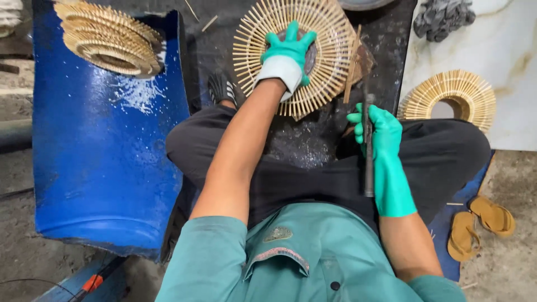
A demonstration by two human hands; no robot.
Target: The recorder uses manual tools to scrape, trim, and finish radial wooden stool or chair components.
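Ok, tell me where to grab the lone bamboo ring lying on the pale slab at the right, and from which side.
Grip the bamboo ring by its outer rim, coming from its lower left edge, the side nearest the right hand. It lies flat with an open centre hole, so fingers could also hook through the hole. The splints radiate outward, so pinch across several, not one.

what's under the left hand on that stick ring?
The left hand presses flat on the centre of the round bamboo stick ring, which lies on a dark mat. A dark hub edge shows beside the palm; the rest is covered.
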